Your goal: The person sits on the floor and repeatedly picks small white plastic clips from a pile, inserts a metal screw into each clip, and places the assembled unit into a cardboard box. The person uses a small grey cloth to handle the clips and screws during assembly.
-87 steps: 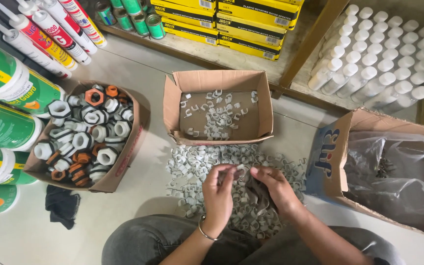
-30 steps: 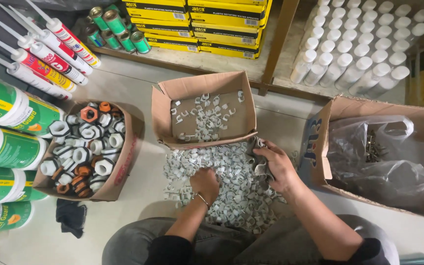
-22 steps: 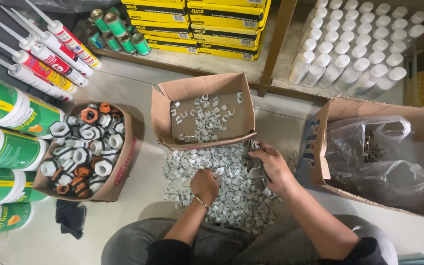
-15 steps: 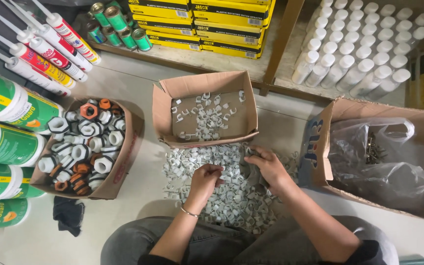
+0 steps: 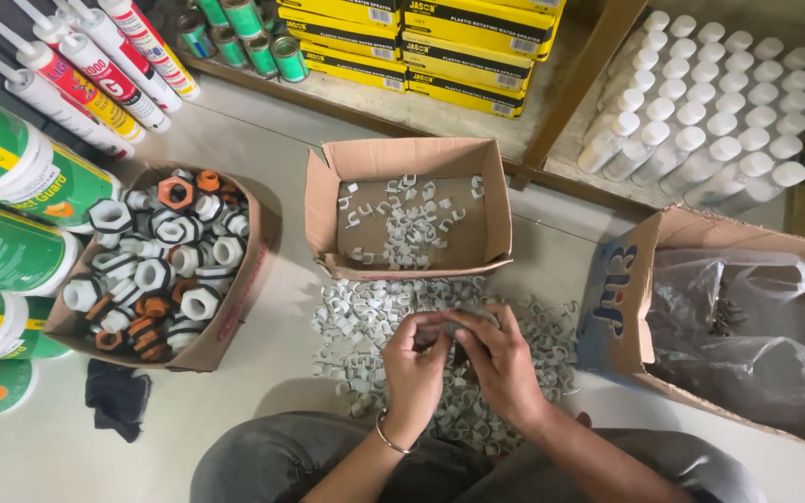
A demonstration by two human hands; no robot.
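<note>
A heap of small grey clips (image 5: pixel 365 321) lies spread on the floor (image 5: pixel 263 391), just near of an open cardboard box (image 5: pixel 409 207) whose bottom holds a thin scatter of the same clips. To the left stands a second cardboard box (image 5: pixel 225 321) filled with white, black and orange threaded fittings (image 5: pixel 156 270), and near of it a dark cloth (image 5: pixel 115 399) lies on the floor. Large green-labelled tubes (image 5: pixel 11 251) line the left edge, with slimmer sealant cartridges (image 5: pixel 95 65) at the far left. To the right a bigger carton (image 5: pixel 621 298) holds a crumpled clear plastic bag (image 5: pixel 747 335). Far beyond, yellow boxes (image 5: pixel 421 47) and rows of white-capped bottles (image 5: pixel 710 112) sit on a low shelf.

The clip heap is hemmed by the boxes on three sides; bare floor shows between the left box and the heap, and along the near left.

Both hands meet over the middle of the heap, forearms coming up from the near edge above the person's knees. The left hand (image 5: pixel 415 363), a bangle at its wrist, and the right hand (image 5: pixel 500 359) are curled with fingertips drawn together, pinching at a few clips between them; exactly which clips each one grips cannot be told.
</note>
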